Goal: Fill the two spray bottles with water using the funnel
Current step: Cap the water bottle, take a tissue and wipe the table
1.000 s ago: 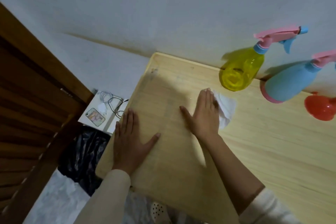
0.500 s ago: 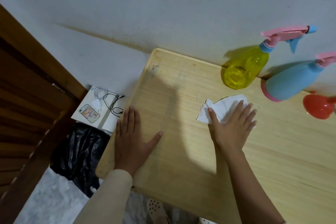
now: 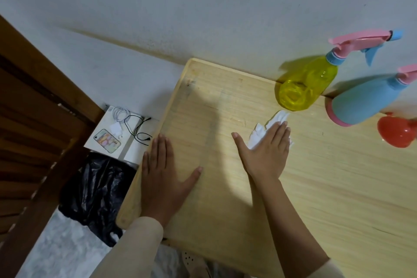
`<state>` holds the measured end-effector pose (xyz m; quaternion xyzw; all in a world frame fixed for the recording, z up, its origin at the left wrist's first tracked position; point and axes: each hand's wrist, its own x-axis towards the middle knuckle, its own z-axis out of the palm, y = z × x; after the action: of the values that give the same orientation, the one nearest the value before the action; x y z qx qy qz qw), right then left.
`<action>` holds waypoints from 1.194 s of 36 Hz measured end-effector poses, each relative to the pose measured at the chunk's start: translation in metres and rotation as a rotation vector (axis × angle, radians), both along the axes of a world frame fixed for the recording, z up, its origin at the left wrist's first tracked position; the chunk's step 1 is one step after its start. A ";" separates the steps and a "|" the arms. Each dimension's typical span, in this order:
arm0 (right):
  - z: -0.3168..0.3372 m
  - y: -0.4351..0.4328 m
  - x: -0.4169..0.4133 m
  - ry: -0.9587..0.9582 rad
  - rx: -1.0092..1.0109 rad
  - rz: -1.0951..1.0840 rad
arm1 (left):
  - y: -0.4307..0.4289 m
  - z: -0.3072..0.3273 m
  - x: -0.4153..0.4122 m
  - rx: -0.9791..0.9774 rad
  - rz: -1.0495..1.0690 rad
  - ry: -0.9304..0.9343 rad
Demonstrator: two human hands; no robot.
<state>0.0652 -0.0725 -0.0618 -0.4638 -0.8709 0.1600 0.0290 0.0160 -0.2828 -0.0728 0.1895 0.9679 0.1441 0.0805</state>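
While the left hand (image 3: 162,176) lies flat, fingers straight, at the table's (image 3: 225,221) eight-o'clock edge, the right hand (image 3: 266,156) presses a white tissue (image 3: 259,135) under straight fingers, gripping nothing. At three o'clock from it sits the red funnel (image 3: 397,132); at one o'clock the yellow spray bottle (image 3: 304,86), the blue spray bottle (image 3: 361,101) just beside.

The yellow bottle (image 3: 302,88), blue bottle (image 3: 361,101) and funnel (image 3: 394,132) crowd the tabletop's (image 3: 338,198) far right by the wall (image 3: 203,18) — tight gaps there. The left hand (image 3: 162,178) lies flat at the left edge, the right hand (image 3: 264,153) on a tissue (image 3: 259,134) mid-table; bare wood stretches between them and rightward.
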 end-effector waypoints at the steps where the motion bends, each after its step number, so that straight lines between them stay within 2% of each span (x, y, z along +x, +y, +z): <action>1: 0.001 -0.003 -0.001 -0.002 -0.007 0.018 | 0.000 0.000 0.000 -0.004 0.001 -0.002; 17: 0.002 -0.021 -0.013 0.029 -0.061 0.148 | 0.001 0.002 0.001 -0.009 0.002 -0.003; 22: 0.004 -0.028 0.011 0.055 -0.079 0.048 | 0.000 0.003 0.000 0.004 0.005 0.000; 27: -0.003 -0.046 -0.003 0.012 -0.043 0.013 | 0.001 0.003 0.000 -0.006 0.006 0.004; 43: -0.007 -0.045 -0.030 -0.031 -0.025 0.096 | 0.001 -0.002 0.000 -0.002 0.011 0.015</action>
<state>0.0352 -0.1180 -0.0689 -0.4244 -0.8903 0.1650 0.0018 0.0164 -0.2814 -0.0749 0.1854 0.9696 0.1423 0.0724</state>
